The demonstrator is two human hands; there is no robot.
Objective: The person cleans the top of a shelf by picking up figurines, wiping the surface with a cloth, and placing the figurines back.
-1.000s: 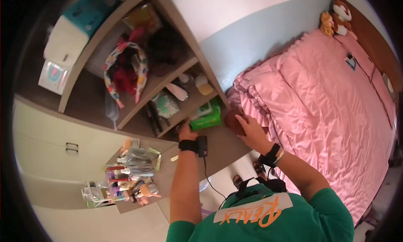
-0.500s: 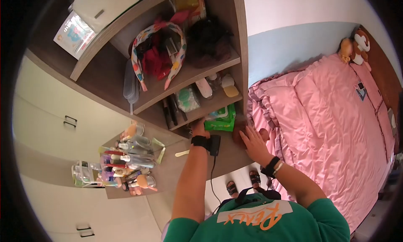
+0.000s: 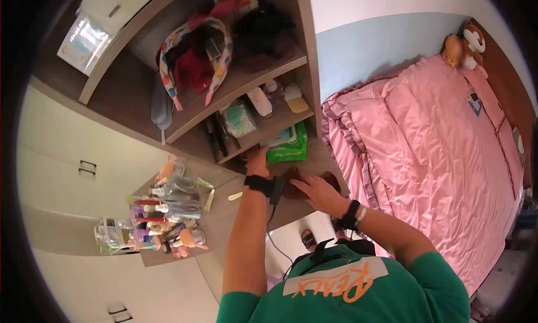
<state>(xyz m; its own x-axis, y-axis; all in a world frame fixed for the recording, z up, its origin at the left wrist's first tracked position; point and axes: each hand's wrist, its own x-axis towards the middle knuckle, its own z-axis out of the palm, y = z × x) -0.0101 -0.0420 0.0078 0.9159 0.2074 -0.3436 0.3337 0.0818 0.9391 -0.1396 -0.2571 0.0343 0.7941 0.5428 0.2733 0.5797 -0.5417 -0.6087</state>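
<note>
Head view: I observe both hands at the desk (image 3: 221,227), under the shelf unit (image 3: 309,48). Right hand (image 3: 318,192) lies over the dark brown item (image 3: 291,187), fingers extended and slightly bent across it; I cannot tell whether they grip it. The brown item rests on the desk, in front of the green pack (image 3: 289,150), and shows on both sides of the fingers. Left hand (image 3: 258,162) is positioned at the lowest compartment, just beside the green pack's left end. Its fingertips are obscured; I cannot determine its opening or contents. Further left on the desk, I note a pale spatula (image 3: 235,196) and a cluster of bottles (image 3: 178,207). To the right is the bed, with its pink cover (image 3: 426,149)
</note>
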